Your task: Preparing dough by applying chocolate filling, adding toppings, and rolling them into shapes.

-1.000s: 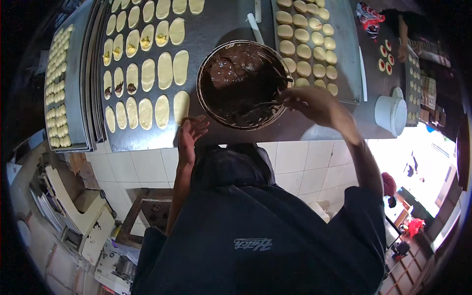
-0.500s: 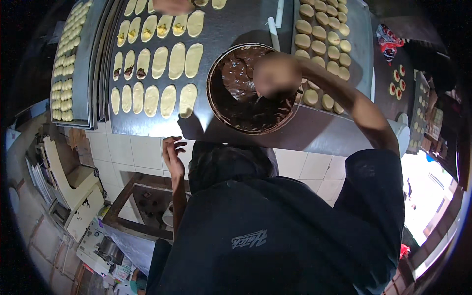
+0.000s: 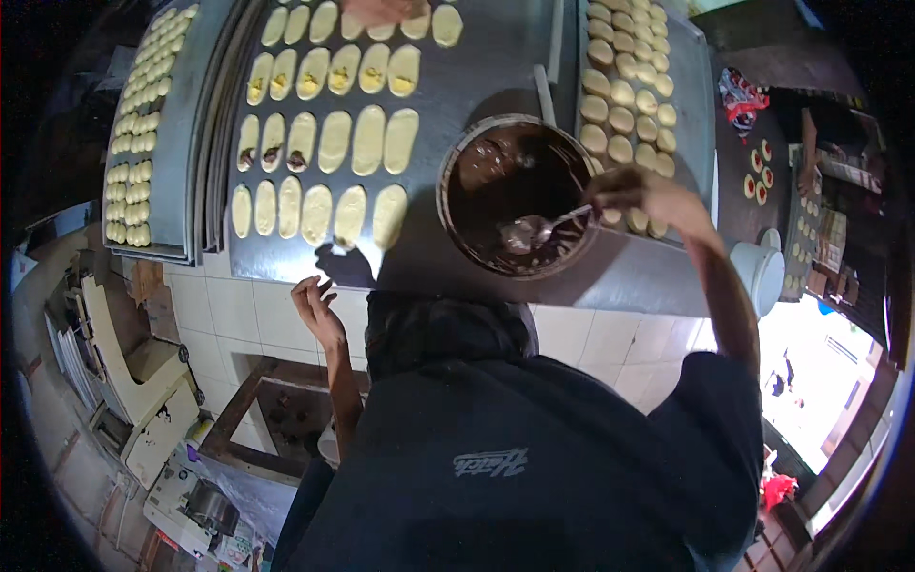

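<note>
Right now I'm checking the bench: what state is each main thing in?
Tub: open, smeared inside, holding dark filling.
Spoon: gripped, within the tub's rim.
Right hand: closed on the spoon.
Left hand: empty, loosely open.
Dough ovals: flattened, some topped, others bare.
Dough rounds: plain, in rows.

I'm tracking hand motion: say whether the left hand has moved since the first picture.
Yes, left and downward in view: the left hand, first overlapping the table, now shows mostly below the table's near edge.
</note>
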Demonstrator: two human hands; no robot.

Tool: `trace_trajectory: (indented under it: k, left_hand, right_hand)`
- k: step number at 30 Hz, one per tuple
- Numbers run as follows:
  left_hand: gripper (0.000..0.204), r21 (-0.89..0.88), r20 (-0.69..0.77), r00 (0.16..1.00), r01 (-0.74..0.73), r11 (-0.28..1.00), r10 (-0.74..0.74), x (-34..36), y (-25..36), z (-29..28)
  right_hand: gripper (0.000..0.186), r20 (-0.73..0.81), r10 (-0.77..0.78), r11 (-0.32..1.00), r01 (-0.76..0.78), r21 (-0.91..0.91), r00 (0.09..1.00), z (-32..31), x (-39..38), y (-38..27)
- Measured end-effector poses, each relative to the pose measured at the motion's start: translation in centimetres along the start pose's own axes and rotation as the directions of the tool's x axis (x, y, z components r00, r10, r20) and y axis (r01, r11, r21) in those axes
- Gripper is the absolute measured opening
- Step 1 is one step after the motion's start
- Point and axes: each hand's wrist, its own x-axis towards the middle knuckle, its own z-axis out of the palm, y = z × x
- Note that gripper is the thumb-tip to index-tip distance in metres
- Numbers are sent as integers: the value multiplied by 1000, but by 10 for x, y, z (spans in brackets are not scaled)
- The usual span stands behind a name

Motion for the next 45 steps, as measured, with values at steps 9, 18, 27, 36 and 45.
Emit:
trace_trajectory:
  k: [9, 18, 27, 36, 45]
  left_hand:
    - [51, -27, -354, 913, 206, 978, -202, 140, -97, -128]
    - [65, 95, -77, 966, 253, 963, -247, 170, -50, -136]
    - [70, 167, -25, 951, 308, 937, -309, 169, -34, -142]
    - [50, 652, -141, 973, -49, 756, 184, 155, 2, -100]
    - [28, 34, 541, 837, -112, 993, 76, 79, 49, 39]
  right_hand:
    - [25, -416, 19, 717, 278, 639, 909, 138, 101, -115]
    - [28, -718, 135, 956, 101, 276, 682, 217, 233, -95]
    - [26, -870, -135, 855, -389, -344, 475, 239, 283, -130]
    - [22, -845, -243, 715, -501, -488, 476, 215, 156, -188]
    - [22, -819, -45, 779, -493, -387, 572, 174, -9, -119]
